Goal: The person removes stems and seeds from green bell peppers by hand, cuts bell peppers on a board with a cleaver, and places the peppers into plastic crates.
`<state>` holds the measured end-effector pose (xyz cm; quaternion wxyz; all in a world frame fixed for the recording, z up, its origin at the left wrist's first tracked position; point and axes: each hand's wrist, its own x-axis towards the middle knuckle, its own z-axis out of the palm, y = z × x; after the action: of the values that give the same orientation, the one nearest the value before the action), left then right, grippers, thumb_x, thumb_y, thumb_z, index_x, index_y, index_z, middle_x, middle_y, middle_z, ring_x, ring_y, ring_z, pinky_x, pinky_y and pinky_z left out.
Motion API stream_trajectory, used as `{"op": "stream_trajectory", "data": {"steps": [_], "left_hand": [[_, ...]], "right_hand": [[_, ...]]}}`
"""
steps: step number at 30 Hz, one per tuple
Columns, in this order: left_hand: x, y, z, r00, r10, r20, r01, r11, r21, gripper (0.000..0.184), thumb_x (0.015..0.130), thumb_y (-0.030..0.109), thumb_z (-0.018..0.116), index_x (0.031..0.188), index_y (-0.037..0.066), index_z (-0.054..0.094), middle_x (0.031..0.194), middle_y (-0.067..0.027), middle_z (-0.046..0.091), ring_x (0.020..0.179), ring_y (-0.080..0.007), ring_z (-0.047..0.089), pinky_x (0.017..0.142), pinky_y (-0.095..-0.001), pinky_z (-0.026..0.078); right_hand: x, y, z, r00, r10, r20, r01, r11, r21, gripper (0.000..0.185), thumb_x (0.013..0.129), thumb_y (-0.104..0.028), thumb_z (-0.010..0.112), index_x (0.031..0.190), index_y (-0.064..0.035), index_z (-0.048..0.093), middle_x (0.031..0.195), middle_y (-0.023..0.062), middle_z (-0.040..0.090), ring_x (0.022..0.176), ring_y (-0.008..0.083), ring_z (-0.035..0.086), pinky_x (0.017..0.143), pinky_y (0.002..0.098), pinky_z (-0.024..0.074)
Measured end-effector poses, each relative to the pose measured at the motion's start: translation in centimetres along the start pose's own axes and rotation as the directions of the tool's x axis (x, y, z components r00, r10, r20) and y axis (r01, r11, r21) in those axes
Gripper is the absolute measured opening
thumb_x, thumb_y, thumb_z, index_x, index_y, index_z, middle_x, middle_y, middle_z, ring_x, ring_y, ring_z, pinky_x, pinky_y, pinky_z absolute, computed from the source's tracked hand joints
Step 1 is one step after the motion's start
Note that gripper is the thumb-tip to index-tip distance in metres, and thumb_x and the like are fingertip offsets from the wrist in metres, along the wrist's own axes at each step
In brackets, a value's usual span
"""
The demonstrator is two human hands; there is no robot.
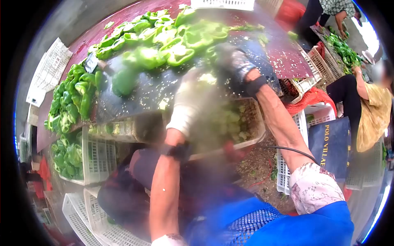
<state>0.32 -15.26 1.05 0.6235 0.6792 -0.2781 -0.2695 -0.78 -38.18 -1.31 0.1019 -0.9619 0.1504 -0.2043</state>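
Observation:
My left hand [189, 96], in a white glove, hovers at the front edge of the dark board [147, 96], its fingers smeared by blur. A pale green piece [208, 78] shows beside its fingertips; whether the hand holds it I cannot tell. To the right, my right hand [233, 59], in a dark patterned glove, is over the board close to the cut green bell peppers [178, 51]. Its fingers are blurred too. A whole green bell pepper [124, 82] lies on the board, left of both hands. Seeds are scattered over the board.
Whole bell peppers [72, 96] are heaped at the left, above a white crate [98, 158] with more. Below the board, a bin [260, 130] contains pepper scraps. At the right, a person in a yellow shirt [373, 110] sits by green peppers [342, 49]; another person bends behind.

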Motion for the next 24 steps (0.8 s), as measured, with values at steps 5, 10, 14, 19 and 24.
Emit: {"op": "stream_trajectory", "data": {"steps": [5, 10, 14, 19, 24], "left_hand": [[-0.5, -1.7, -2.5, 0.998, -0.004, -0.058, -0.030, 0.825, -0.564, 0.064, 0.093, 0.041, 0.062, 0.142, 0.007, 0.038, 0.129, -0.0110, 0.050, 0.110, -0.0281, 0.054, 0.094, -0.0451, 0.049], [-5.9, 2.7, -1.8, 0.997, 0.070, -0.045, -0.083, 0.826, -0.557, 0.049, 0.096, 0.042, 0.056, 0.128, 0.005, 0.054, 0.116, -0.0112, 0.059, 0.101, -0.0214, 0.060, 0.085, -0.0398, 0.055], [-8.6, 2.0, -2.3, 0.956, 0.279, -0.095, -0.287, 0.954, -0.085, 0.033, 0.094, 0.016, 0.058, 0.125, 0.005, 0.058, 0.108, -0.0092, 0.063, 0.096, -0.0181, 0.061, 0.084, -0.0333, 0.055], [-10.0, -1.2, -2.9, 0.980, -0.008, -0.199, -0.074, 0.913, -0.402, 0.026, 0.093, 0.029, 0.060, 0.110, 0.010, 0.064, 0.099, -0.0035, 0.062, 0.091, -0.0154, 0.056, 0.079, -0.0315, 0.047], [-7.8, -3.9, -1.7, 0.951, 0.025, -0.309, -0.188, 0.839, -0.511, 0.021, 0.089, 0.022, 0.063, 0.099, 0.004, 0.067, 0.087, -0.0028, 0.064, 0.085, -0.0149, 0.059, 0.076, -0.0306, 0.046]], "right_hand": [[-6.4, -5.6, -4.3, 0.998, -0.037, -0.056, 0.062, 0.829, 0.556, 0.024, 0.079, -0.015, 0.069, 0.098, -0.0007, 0.064, 0.085, 0.0169, 0.064, 0.077, 0.0281, 0.063, 0.071, 0.0392, 0.0517], [-11.2, -13.0, -5.7, 0.973, -0.179, -0.148, 0.232, 0.758, 0.610, 0.028, 0.076, -0.009, 0.069, 0.103, -0.0006, 0.064, 0.085, 0.0141, 0.064, 0.078, 0.0258, 0.063, 0.071, 0.0372, 0.0518], [-13.0, -15.7, -6.4, 0.958, -0.213, -0.193, 0.287, 0.682, 0.672, 0.030, 0.075, -0.005, 0.068, 0.105, -0.0007, 0.064, 0.088, 0.0078, 0.065, 0.080, 0.0224, 0.063, 0.074, 0.0364, 0.0517], [-14.9, -17.5, -5.3, 0.983, -0.180, 0.046, 0.071, 0.593, 0.802, 0.033, 0.078, -0.005, 0.068, 0.111, 0.0001, 0.063, 0.094, 0.0059, 0.066, 0.084, 0.0173, 0.061, 0.075, 0.0322, 0.0496], [-15.1, -16.2, -3.0, 0.944, -0.199, 0.263, -0.136, 0.491, 0.861, 0.036, 0.081, -0.004, 0.067, 0.116, 0.0009, 0.062, 0.101, 0.0039, 0.066, 0.087, 0.0122, 0.059, 0.076, 0.0279, 0.0474]]}}
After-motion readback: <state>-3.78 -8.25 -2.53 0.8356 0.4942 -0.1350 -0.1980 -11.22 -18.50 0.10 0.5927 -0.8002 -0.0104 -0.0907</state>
